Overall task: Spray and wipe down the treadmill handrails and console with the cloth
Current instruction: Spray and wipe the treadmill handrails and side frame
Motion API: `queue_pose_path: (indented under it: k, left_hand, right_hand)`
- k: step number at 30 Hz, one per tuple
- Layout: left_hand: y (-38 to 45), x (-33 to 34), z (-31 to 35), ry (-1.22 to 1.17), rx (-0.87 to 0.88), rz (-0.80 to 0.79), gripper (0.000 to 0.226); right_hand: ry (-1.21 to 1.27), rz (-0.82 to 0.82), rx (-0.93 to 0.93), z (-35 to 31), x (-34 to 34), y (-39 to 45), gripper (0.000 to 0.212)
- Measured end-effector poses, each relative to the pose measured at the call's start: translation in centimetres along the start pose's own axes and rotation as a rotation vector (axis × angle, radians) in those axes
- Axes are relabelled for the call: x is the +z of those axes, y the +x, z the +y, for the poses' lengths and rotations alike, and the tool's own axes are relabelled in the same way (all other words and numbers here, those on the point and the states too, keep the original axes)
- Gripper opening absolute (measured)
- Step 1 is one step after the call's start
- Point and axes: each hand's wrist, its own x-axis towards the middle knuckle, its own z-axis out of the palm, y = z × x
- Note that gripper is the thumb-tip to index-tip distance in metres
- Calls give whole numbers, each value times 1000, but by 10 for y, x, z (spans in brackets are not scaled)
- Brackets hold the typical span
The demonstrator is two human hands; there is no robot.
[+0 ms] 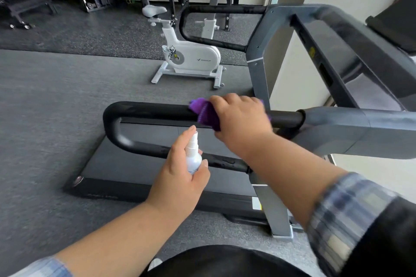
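Observation:
The near black handrail (148, 109) of the treadmill loops in front of me. My right hand (240, 117) grips a purple cloth (206, 112) wrapped over the rail's top bar. My left hand (182, 171) holds a small white spray bottle (193, 155) upright just in front of the rail's lower bar, with a fingertip on its nozzle. The far handrail (216, 10) curves at the other side. The console (396, 27) shows dark at the upper right edge.
The treadmill deck (126, 168) lies below the rail on a grey floor. A white exercise bike (191, 56) stands beyond it. Racks and a bench line the back wall. A grey upright post (258, 69) rises at the right.

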Motion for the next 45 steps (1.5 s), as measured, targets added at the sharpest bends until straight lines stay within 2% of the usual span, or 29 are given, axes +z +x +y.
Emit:
queue_pose_path:
  k: [5, 8, 13, 18, 23, 28, 33, 39, 45]
  left_hand:
    - [2, 21, 14, -30, 19, -72, 92]
    - [5, 29, 23, -42, 39, -98, 84]
    - [7, 37, 29, -36, 69, -118, 93]
    - [2, 39, 26, -22, 58, -133, 85]
    - [6, 44, 23, -11, 45, -122, 91]
    - [19, 47, 27, -8, 47, -80, 79]
    - [21, 46, 28, 0, 46, -84, 79]
    - [15, 27, 13, 14, 1, -79, 78]
    - [8, 1, -7, 26, -80, -3, 86]
  right_hand:
    - [81, -17, -83, 4, 2, 2, 74]
    - [140, -75, -7, 43, -5, -14, 76]
    - [109, -78, 96, 95, -13, -44, 73]
    - [64, -39, 115, 67, -9, -34, 65]
    - [96, -35, -31, 31, -1, -7, 61]
    - [190, -60, -12, 56, -4, -19, 73]
    - [206, -58, 78, 92, -13, -40, 72]
    - [87, -31, 73, 80, -7, -33, 67]
    - [25, -58, -40, 35, -2, -1, 60]
